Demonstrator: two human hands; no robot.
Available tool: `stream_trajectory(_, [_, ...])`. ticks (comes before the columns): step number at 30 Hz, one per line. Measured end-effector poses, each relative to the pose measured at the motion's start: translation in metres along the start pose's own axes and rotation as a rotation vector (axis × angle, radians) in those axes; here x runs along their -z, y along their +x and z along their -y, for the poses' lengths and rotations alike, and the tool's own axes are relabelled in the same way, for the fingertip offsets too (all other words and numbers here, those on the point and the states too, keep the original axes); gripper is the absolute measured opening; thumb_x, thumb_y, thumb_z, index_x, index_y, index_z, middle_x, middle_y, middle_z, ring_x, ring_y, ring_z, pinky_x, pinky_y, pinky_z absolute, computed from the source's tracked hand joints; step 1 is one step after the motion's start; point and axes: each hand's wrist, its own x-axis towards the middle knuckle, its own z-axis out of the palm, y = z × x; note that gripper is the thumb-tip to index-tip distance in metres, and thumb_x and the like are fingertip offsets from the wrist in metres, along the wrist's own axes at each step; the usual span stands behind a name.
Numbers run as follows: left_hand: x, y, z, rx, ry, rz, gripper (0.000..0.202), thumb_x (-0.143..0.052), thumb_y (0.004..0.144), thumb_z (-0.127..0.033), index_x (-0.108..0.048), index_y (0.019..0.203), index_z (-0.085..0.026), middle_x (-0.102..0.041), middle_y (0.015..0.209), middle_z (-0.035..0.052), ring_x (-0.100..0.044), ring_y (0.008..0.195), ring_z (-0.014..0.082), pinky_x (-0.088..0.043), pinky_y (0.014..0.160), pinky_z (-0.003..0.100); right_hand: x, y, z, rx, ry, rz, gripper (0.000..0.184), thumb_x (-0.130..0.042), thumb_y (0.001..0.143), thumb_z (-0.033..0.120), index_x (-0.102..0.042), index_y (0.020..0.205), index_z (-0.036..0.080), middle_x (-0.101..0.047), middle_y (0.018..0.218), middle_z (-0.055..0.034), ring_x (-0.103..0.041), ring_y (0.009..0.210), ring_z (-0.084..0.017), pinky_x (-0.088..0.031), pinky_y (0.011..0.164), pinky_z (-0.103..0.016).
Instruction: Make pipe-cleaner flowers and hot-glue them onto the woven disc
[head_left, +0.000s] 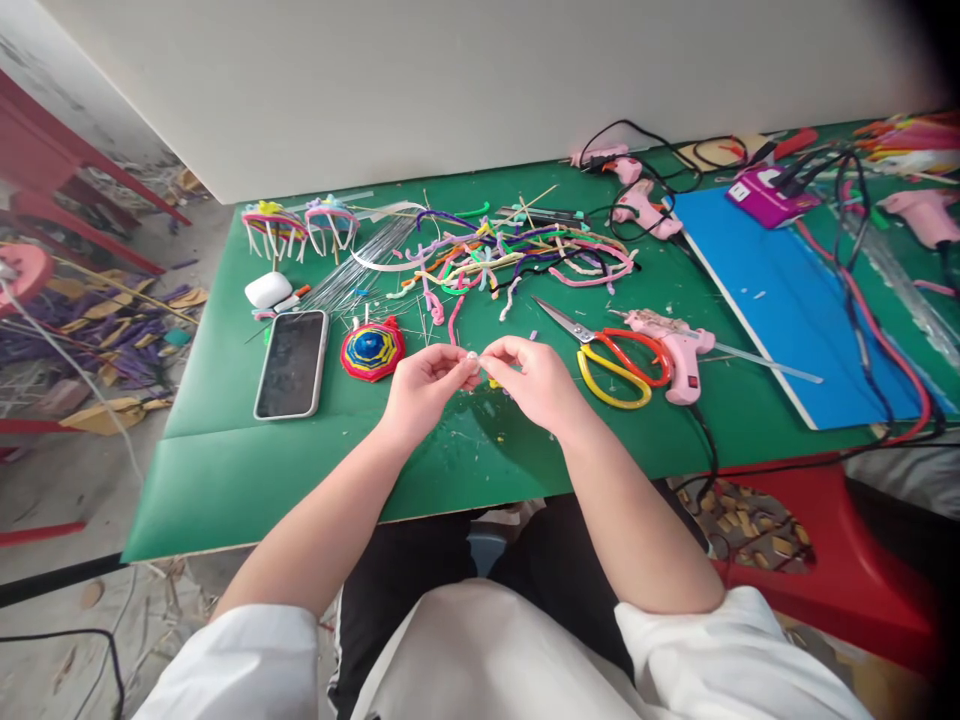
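Observation:
Above the green tabletop, my left hand and my right hand meet at the fingertips. Both are closed in a pinch around a small whitish piece, too small and too covered by fingers to name. Left of my left hand lies a round woven disc in red, yellow and blue. Scissors with one red and one yellow handle rest to the right of my right hand. A pink glue gun lies beside them with a clear glue stick in it.
A tangle of coloured pipe cleaners spreads behind my hands. A phone, a white case and two fringed umbrella-like pieces are at the left. On the right are a blue board, a purple power strip and trailing cables.

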Motion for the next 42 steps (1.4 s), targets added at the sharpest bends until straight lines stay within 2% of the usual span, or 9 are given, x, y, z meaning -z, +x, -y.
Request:
stream_trajectory(5, [0.0013, 0.0014, 0.0039, -0.062, 0.014, 0.005, 0.022, -0.073, 0.069, -0.034, -0.064, 0.076, -0.015, -0.065, 0.064, -0.0016, -0.064, 0.059, 0.0112, -0.054, 0.060, 0.022, -0.0002, 0.0017, 0.0012, -0.118, 0.186, 0.042, 0.021, -0.058, 0.077, 0.036, -0.062, 0.074, 0.016, -0.061, 0.064, 0.0013, -0.049, 0.053, -0.009, -0.036, 0.050, -0.022])
stream_trajectory(17, [0.0025, 0.0033, 0.0068, -0.118, 0.091, 0.005, 0.019, -0.070, 0.073, -0.033, -0.064, 0.077, -0.016, -0.065, 0.064, -0.0016, -0.064, 0.059, 0.0108, -0.054, 0.060, 0.022, -0.0054, -0.0005, -0.0033, 0.060, -0.060, -0.084, 0.012, -0.051, 0.079, 0.021, -0.063, 0.077, 0.018, -0.066, 0.071, 0.0004, -0.060, 0.067, -0.013, -0.043, 0.063, -0.024])
stream_trajectory(20, [0.0034, 0.0013, 0.0062, -0.296, 0.270, -0.033, 0.013, -0.066, 0.078, -0.029, -0.065, 0.083, -0.017, -0.068, 0.072, -0.0005, -0.065, 0.065, 0.0105, -0.054, 0.063, 0.021, -0.0062, -0.0001, -0.0032, 0.084, -0.033, -0.095, 0.012, -0.051, 0.081, 0.023, -0.062, 0.080, 0.019, -0.067, 0.074, 0.0001, -0.061, 0.070, -0.013, -0.044, 0.064, -0.024])
stream_trajectory(25, [0.0080, 0.0001, 0.0033, -0.791, 0.624, -0.153, 0.009, -0.063, 0.079, -0.013, -0.068, 0.084, -0.019, -0.068, 0.085, 0.0013, -0.063, 0.079, 0.0105, -0.052, 0.073, 0.022, -0.0070, 0.0020, -0.0043, 0.001, 0.268, -0.028, 0.022, -0.055, 0.082, 0.039, -0.064, 0.083, 0.019, -0.069, 0.077, -0.0014, -0.065, 0.076, -0.015, -0.049, 0.069, -0.027])
stream_trajectory(29, [0.0089, -0.0003, 0.0033, -0.925, 0.682, -0.166, 0.016, -0.061, 0.079, -0.009, -0.069, 0.086, -0.021, -0.068, 0.089, 0.0012, -0.064, 0.083, 0.0105, -0.052, 0.076, 0.023, -0.0083, 0.0041, -0.0069, -0.045, 0.381, -0.041, 0.021, -0.068, 0.073, 0.040, -0.065, 0.076, 0.019, -0.069, 0.072, -0.0008, -0.065, 0.071, -0.015, -0.051, 0.069, -0.028])
stream_trajectory(31, [0.0080, -0.0004, 0.0044, -0.874, 0.632, -0.144, 0.019, -0.060, 0.080, -0.009, -0.068, 0.092, -0.022, -0.068, 0.093, 0.0018, -0.064, 0.087, 0.0116, -0.053, 0.078, 0.024, -0.0086, 0.0048, -0.0079, -0.048, 0.405, -0.079, 0.021, -0.069, 0.072, 0.039, -0.065, 0.076, 0.019, -0.070, 0.073, -0.0011, -0.066, 0.072, -0.015, -0.051, 0.070, -0.029])
stream_trajectory(35, [0.0050, 0.0000, 0.0065, -0.527, 0.327, -0.061, 0.027, -0.057, 0.084, -0.017, -0.060, 0.110, -0.022, -0.067, 0.092, 0.0025, -0.066, 0.083, 0.0120, -0.055, 0.075, 0.025, -0.0082, 0.0039, -0.0076, -0.002, 0.294, -0.128, 0.015, -0.064, 0.077, 0.034, -0.064, 0.077, 0.019, -0.070, 0.074, -0.0012, -0.065, 0.071, -0.015, -0.051, 0.069, -0.028])
stream_trajectory(38, [0.0030, 0.0012, 0.0057, -0.347, 0.170, -0.037, 0.033, -0.066, 0.077, -0.022, -0.060, 0.110, -0.021, -0.067, 0.082, 0.0000, -0.066, 0.074, 0.0106, -0.055, 0.070, 0.022, -0.0078, 0.0020, -0.0055, 0.063, 0.167, -0.135, 0.012, -0.062, 0.078, 0.031, -0.065, 0.077, 0.019, -0.070, 0.075, -0.0005, -0.064, 0.071, -0.014, -0.050, 0.068, -0.026])
stream_trajectory(42, [0.0022, 0.0029, 0.0025, -0.245, 0.033, -0.063, 0.035, -0.071, 0.072, -0.022, -0.061, 0.105, -0.020, -0.066, 0.072, -0.0023, -0.065, 0.065, 0.0093, -0.055, 0.066, 0.022, -0.0080, 0.0010, -0.0036, 0.048, 0.169, -0.122, 0.012, -0.063, 0.078, 0.030, -0.068, 0.080, 0.019, -0.071, 0.076, -0.0006, -0.065, 0.069, -0.014, -0.051, 0.065, -0.025])
